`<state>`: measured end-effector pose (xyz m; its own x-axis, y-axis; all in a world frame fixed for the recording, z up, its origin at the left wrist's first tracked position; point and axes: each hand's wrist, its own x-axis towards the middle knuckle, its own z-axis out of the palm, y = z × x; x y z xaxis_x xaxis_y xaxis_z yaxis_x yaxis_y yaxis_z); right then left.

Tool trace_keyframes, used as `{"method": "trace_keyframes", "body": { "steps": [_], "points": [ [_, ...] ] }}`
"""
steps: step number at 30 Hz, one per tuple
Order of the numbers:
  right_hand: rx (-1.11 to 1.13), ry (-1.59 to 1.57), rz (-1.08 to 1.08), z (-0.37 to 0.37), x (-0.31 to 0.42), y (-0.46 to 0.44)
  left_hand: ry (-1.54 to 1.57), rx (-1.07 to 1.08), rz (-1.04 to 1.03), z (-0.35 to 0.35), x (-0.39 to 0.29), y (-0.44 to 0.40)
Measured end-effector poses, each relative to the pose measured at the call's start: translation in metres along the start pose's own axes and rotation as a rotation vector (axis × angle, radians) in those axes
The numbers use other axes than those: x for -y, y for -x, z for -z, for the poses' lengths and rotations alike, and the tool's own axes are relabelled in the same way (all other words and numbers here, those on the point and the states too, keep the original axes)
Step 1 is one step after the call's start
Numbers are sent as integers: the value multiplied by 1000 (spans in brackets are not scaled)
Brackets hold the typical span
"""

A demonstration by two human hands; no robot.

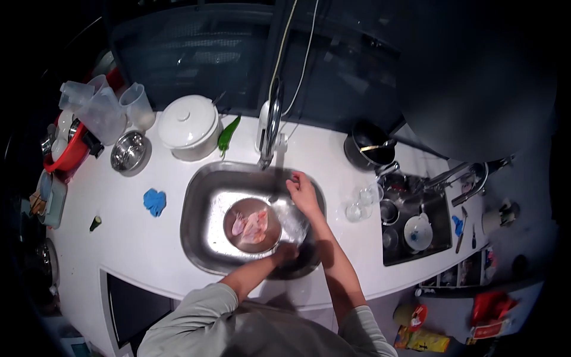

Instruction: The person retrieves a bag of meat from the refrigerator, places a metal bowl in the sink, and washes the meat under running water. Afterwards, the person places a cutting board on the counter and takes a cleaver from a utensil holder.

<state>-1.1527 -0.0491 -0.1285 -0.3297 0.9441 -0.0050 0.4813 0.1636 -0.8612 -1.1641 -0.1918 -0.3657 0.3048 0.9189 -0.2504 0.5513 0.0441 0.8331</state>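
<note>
Your sleeves (208, 306) stop short of the sink (202, 232), likely against splashes; your right hand (303, 191) curls half-open, seemingly empty; your left hand (286, 253) is too dim to tell. Raw meat (253, 228) sits in a bowl (274, 226) there, probably to contain drips.

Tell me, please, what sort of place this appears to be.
Most likely a kitchen: what looks like raw meat lies in a bowl in the sink, and a white pot stands nearby.

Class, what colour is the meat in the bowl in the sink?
The meat is pale pink with redder patches, seen best in the head view.
</note>
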Motion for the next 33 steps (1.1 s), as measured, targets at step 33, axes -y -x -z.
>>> {"method": "trace_keyframes", "body": {
  "steps": [33],
  "points": [
    [-66, -8, 383, -47, -4, -158, 1243, -530, 489, 232, -33, 55]
  ]
}}
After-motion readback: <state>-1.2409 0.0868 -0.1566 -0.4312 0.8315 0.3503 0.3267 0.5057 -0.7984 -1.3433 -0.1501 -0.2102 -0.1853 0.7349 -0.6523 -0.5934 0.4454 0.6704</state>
